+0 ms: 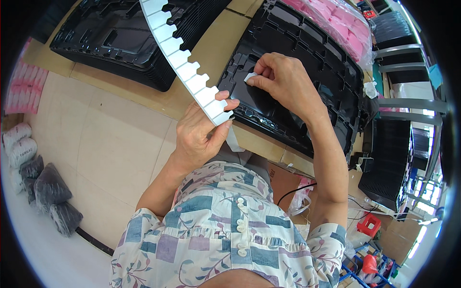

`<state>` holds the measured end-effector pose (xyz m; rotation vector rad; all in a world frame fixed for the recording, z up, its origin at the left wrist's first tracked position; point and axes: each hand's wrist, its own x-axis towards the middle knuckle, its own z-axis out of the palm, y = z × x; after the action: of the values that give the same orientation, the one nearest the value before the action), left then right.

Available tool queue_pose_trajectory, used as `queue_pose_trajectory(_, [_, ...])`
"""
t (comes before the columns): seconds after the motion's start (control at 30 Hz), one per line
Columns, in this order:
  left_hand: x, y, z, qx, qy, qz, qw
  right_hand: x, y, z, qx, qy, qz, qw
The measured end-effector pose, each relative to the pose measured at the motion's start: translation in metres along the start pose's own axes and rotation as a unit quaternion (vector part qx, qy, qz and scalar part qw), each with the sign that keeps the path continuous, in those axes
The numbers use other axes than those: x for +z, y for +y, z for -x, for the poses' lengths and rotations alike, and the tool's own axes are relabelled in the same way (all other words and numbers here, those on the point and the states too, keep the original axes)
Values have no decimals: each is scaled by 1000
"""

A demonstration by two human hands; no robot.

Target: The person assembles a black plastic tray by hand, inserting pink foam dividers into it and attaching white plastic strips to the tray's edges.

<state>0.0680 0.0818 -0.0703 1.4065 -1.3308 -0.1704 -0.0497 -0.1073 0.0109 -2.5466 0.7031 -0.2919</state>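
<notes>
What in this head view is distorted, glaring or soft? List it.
Head view: fisheye bends the long white notched strip and wooden table edge; black corners vignette the frame; window glare washes out the lower right; the glossy black plastic tray shows faint sheen; both hands look sharp.

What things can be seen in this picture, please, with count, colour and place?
black moulded tray: one, black, on the table under the right hand
stack of black trays: one, black, upper left on the table
white notched strip: one, white, held by the left hand
small white piece: one, white, pressed on the tray
pink bag: one, pink, upper right
dark bundles: several, dark grey, floor at left
left hand: grips the strip
right hand: fingertips on the white piece
</notes>
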Motion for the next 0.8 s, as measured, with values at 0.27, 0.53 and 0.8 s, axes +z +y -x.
queue_pose_trajectory(0.27, [0,-2,1,3,-5,-4,1000,5,-2,2,15,7,3,1000])
queue_pose_trajectory(0.53, [-2,-2,1,12,-10,-3,1000,10,2,4,-22,44,49,998])
queue_pose_trajectory(0.8, [-2,-4,2,15,-12,0,1000,4,0,1,-28,21,49,998])
